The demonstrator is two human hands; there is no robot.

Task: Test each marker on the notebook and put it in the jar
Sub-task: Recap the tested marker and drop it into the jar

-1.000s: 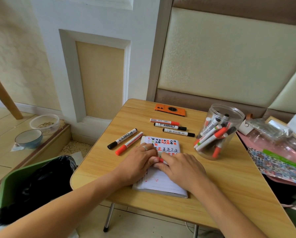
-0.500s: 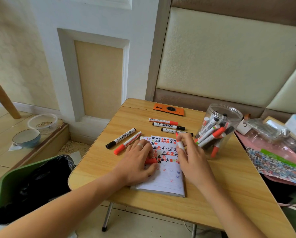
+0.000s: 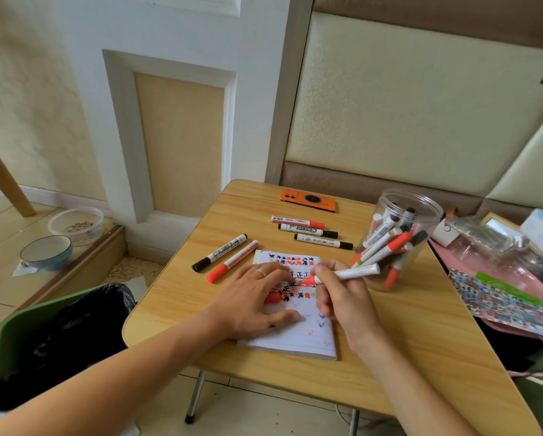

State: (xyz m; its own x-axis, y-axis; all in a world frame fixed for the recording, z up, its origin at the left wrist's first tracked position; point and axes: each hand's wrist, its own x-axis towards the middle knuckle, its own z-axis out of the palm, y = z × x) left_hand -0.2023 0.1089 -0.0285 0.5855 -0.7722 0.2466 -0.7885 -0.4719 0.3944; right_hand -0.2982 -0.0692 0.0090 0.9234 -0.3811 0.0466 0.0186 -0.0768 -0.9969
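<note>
**Red marker on the page, jar close to the right**

Right hand [image 3: 342,297] pinches the uncapped red marker [image 3: 348,274] near its nib end, fingers curled round the barrel; the nib is on or right at the notebook [image 3: 295,338] page, I can't tell which. Left hand [image 3: 257,300] lies flat, fingers straight, pressing the page down. A red cap [image 3: 273,298] peeks out under its fingers.

Handling, my read:
- Marker: light, rigid plastic, smooth barrel. The low pinch suits writing. For the drop, shifting to mid-barrel would help.
- Nib is wet, so recap before binning. The cap will likely need a firm push.
- Notebook: thin and soft, could slide on the table [image 3: 405,357], so keep the left palm on it.
- Jar [image 3: 399,240]: clear plastic, probably light. It is already packed with slanted markers, so it could tip if knocked. Feed in from above, not from the side.

Room:
- Jar stands just past the right hand's knuckles, a short move up and right, nothing between.
- Beyond the left hand: a black marker [image 3: 219,252] and another red marker [image 3: 232,262] side by side.
- Beyond both hands: three more markers [image 3: 308,231] in a row, then an orange phone [image 3: 308,200] near the far edge.
- Notebook's near edge sits close to the table's front edge.
- Clutter [image 3: 499,278] right of the jar, off the table; avoid overshooting that way.
</note>
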